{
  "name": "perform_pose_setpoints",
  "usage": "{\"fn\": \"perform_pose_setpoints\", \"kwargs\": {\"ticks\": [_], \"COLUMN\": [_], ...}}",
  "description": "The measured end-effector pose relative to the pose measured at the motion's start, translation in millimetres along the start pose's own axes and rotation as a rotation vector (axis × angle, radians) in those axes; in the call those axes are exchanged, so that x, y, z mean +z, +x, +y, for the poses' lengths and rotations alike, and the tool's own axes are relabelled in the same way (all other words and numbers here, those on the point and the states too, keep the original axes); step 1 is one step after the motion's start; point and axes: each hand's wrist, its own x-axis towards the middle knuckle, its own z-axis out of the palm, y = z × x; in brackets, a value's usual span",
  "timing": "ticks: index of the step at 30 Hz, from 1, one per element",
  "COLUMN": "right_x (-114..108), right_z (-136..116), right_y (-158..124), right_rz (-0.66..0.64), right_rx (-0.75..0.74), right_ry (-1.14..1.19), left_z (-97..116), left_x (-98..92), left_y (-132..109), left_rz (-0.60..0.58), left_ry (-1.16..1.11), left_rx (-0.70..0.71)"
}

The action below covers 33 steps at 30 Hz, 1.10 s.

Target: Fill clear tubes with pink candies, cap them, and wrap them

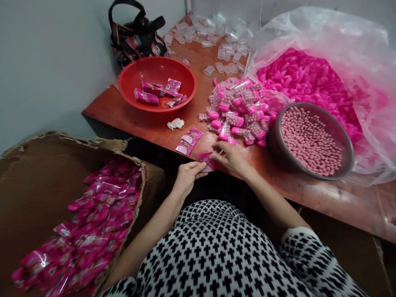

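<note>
A small pink printed packet (204,160) is pinched between the thumb and fingers of my left hand (187,178), over the table's front edge. At the packet's right side is my right hand (231,157), its fingers apart and bent, with the thumb beside the packet; whether it touches it I cannot tell. Flat on the table just beyond lie two overlapping pink packets (189,141). Behind my right hand is a heap of clear containers with pink caps (236,109), filled with small pink balls.
A red bowl (123,84) holds several packets. A grey bowl (351,154) of pink balls stands right, before a plastic bag of pink caps (309,78). Clear empty containers (227,53) lie behind. Left is a cardboard box (31,165) of filled pink packets (102,222). A bag (136,45) sits behind.
</note>
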Motion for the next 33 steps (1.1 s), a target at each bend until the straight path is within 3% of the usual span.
{"fn": "perform_pose_setpoints", "kwargs": {"ticks": [2,4,6,9,12,14,17,20,24,33], "right_x": [-22,-40,-53,-62,-55,-42,-11,20,42,54], "right_z": [7,19,32,45,39,25,-1,-20,-27,-25], "right_y": [3,8,13,14,-1,-20,-51,-71,-74,-70], "right_rz": [0.134,0.189,0.168,0.175,0.331,0.383,0.250,0.255,0.340,0.411], "right_rx": [-0.010,0.043,0.090,0.103,0.111,0.141,0.281,0.383,0.403,0.412], "right_ry": [-0.391,-0.665,-0.808,-0.834,-0.604,-0.253,0.446,0.825,0.915,0.923], "left_z": [0,1,2,3,5,6,7,6,3,-3], "left_x": [1.9,3.8,5.9,8.9,11.3,13.7,19.9,27.5,37.5,47.7], "left_y": [-1,-2,-1,2,5,6,8,9,9,4], "left_rz": [0.054,0.079,0.096,0.137,0.176,0.192,0.222,0.222,0.146,0.078], "left_ry": [-0.029,-0.074,-0.133,-0.246,-0.396,-0.499,-0.608,-0.642,-0.634,-0.564], "left_rx": [-0.008,-0.031,-0.055,-0.081,-0.088,-0.079,-0.085,-0.097,-0.055,0.029]}}
